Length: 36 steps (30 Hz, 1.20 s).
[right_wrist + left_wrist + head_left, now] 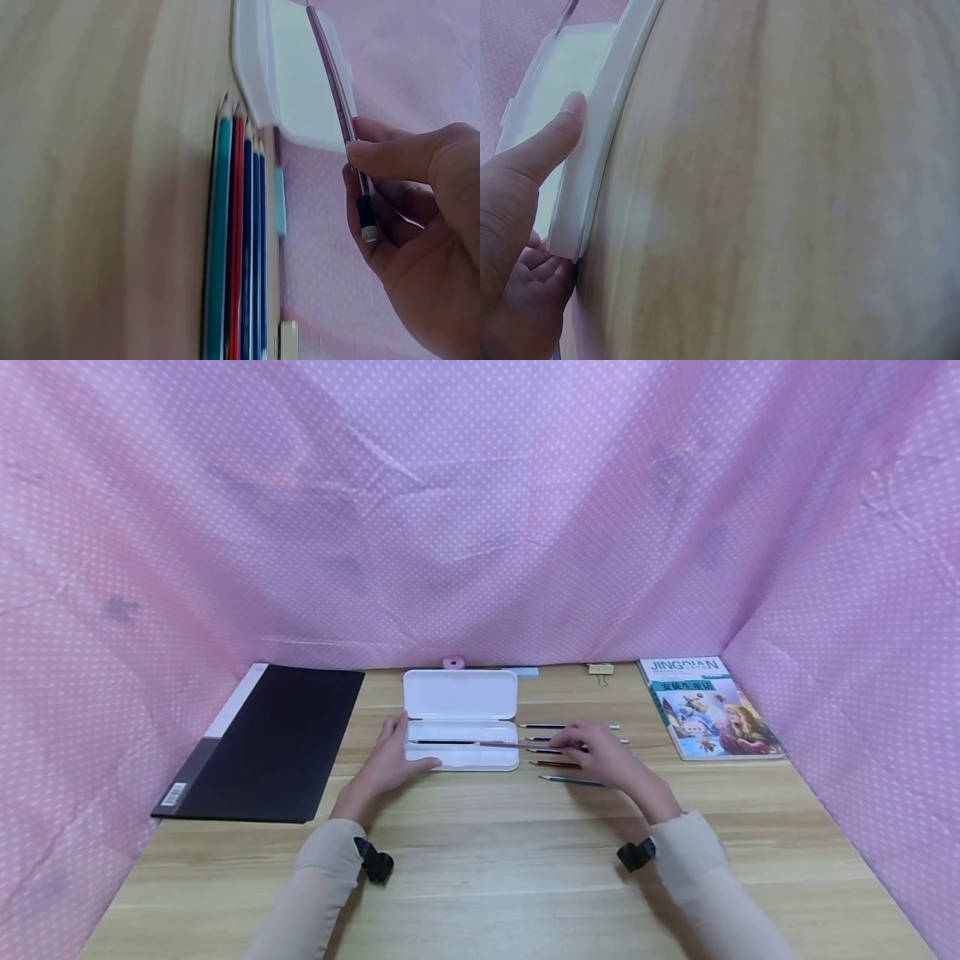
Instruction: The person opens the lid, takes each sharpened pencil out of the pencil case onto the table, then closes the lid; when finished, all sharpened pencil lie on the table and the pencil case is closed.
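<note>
A white pencil case [461, 762] lies with its lid [460, 695] raised at the back. My left hand [392, 753] holds the case's left end, the thumb over the front rim and the other fingers around the end. Inside the case a thin dark pencil [442, 742] runs lengthwise. Between thumb and fingertips, my right hand [600, 756] pinches a reddish pencil [336, 86] near its eraser end. That pencil's point reaches left over the case. Below the right hand, several pencils lie side by side on the table, among them a teal pencil [218, 225] and a red pencil [236, 225].
A black folder [277, 743] lies on the left of the wooden table [480, 860], a picture book [712, 710] on the right. Along the back are a small pink object [453, 662], a pale blue strip [527, 672] and a binder clip [600, 669]. Pink dotted cloth [480, 527] surrounds the table.
</note>
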Each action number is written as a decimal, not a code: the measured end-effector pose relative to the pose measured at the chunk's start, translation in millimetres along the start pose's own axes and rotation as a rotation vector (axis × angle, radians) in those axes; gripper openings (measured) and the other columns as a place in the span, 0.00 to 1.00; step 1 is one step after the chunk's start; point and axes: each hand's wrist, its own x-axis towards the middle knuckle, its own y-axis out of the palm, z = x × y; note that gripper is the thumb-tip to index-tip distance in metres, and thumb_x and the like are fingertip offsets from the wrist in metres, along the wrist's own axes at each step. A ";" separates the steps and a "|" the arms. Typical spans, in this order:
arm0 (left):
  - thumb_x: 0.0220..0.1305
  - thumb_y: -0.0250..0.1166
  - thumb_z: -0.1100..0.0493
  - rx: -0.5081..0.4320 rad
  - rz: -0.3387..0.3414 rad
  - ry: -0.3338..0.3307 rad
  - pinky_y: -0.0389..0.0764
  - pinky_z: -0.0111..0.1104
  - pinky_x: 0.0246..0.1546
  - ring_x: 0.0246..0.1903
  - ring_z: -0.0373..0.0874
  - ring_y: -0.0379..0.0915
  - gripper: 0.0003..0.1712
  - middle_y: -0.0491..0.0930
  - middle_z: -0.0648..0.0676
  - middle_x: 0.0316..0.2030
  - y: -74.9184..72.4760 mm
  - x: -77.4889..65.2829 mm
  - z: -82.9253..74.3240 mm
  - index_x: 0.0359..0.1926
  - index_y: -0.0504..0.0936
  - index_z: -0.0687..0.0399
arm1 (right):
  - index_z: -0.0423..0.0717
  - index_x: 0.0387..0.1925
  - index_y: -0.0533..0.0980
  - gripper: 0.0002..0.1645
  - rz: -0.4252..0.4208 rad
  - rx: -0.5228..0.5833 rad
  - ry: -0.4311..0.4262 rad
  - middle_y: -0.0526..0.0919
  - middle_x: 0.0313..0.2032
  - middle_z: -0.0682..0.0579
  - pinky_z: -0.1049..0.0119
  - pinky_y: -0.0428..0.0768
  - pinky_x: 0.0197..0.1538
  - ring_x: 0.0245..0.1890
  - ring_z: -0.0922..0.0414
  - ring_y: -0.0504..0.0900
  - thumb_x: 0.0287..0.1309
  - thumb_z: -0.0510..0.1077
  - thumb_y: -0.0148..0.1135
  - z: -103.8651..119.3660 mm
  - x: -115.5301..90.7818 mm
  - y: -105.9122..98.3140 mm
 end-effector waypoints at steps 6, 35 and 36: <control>0.43 0.70 0.35 -0.010 0.006 -0.001 0.57 0.44 0.62 0.61 0.51 0.52 0.66 0.51 0.60 0.62 0.3 -1.2 0.2 0.72 0.40 0.51 | 0.50 0.39 0.82 0.13 0.018 -0.009 0.061 0.79 0.38 0.58 0.59 0.75 0.43 0.40 0.58 0.76 0.55 0.33 0.60 -17.0 -37.5 -12.0; 0.42 0.70 0.35 -0.016 -0.012 0.029 0.59 0.45 0.61 0.61 0.52 0.52 0.65 0.53 0.61 0.62 0.6 0.1 2.3 0.72 0.40 0.49 | 0.60 0.38 0.82 0.18 0.013 -0.008 0.181 0.80 0.38 0.64 0.62 0.76 0.47 0.42 0.63 0.77 0.53 0.33 0.62 -55.2 -112.6 -13.6; 0.42 0.70 0.35 -0.017 -0.011 0.029 0.59 0.45 0.61 0.60 0.52 0.53 0.65 0.53 0.61 0.62 0.4 0.0 2.0 0.72 0.41 0.49 | 0.60 0.38 0.82 0.18 0.009 -0.008 0.183 0.79 0.38 0.65 0.62 0.76 0.47 0.42 0.63 0.77 0.53 0.33 0.62 -55.9 -113.1 -13.3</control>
